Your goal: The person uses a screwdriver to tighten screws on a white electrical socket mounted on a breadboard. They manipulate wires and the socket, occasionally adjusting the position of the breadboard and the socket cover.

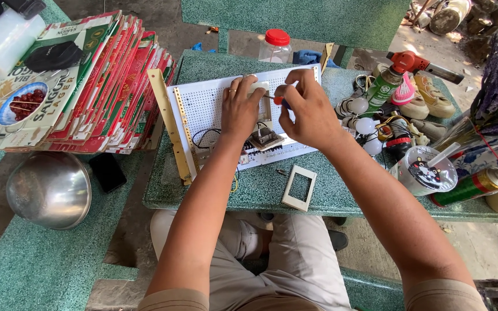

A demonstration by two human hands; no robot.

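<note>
While the right hand (309, 112) pinches a small screwdriver (276, 99) by its red handle, the tool's long axis runs nearly level, tip pointing left toward the left hand (240, 106). The left hand's fingers are closed over a small white part (259, 86), pressing it against the white perforated board (203, 106); thumb and forefinger sit narrow around the part. Both grips meet over the upper middle of the board, which lies flat on the green speckled table (260, 187) with its long side across the person.

Just below the grips, a grey switch module (264, 139) with black wires (206, 135) rests on the board. Nearer the person, a white rectangular frame (300, 188) lies on the table close to its near edge. Left of the grips, a brass-coloured rail (170, 124) borders the board's edge. Right of the grips, bulbs (365, 125), a green can (380, 92) and sandals (427, 95) crowd the table. Beyond the grips stands a red-lidded jar (275, 47). Open table remains mainly between board and near edge.
</note>
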